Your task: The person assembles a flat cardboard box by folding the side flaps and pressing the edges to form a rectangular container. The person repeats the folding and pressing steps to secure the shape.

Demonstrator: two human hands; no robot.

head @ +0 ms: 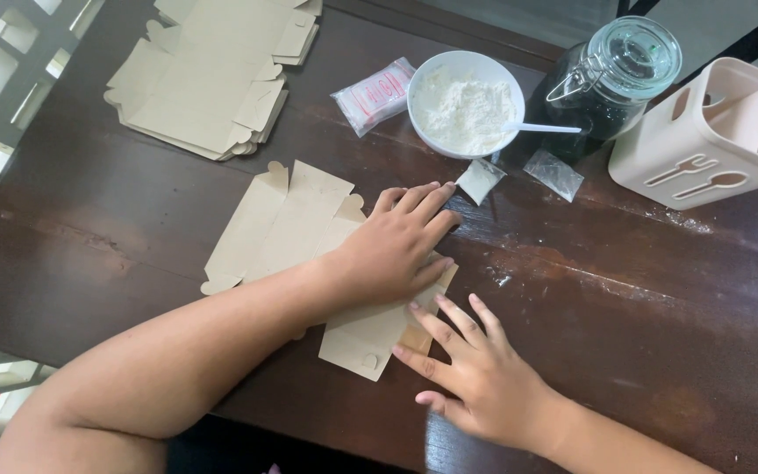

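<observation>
One flat cardboard blank (309, 237) lay half-folded under both open palms, left hand (396, 250) and right hand (475, 377) pressing, fingers spread (gripping nothing); the stack (212, 79) toward the far edge remained unfolded.

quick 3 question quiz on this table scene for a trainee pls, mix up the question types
1. True or false: the left hand lies flat on the unfolded brown cardboard box blank.
2. What is in the round white bowl? A) white powder with a white plastic spoon B) water C) brown beans
3. Fill in: the right hand has its fingertips on the blank's near ____ edge.

Key
1. True: its palm presses down on the blank.
2. A
3. Right: beside the left hand, on the dark wooden table.
</observation>
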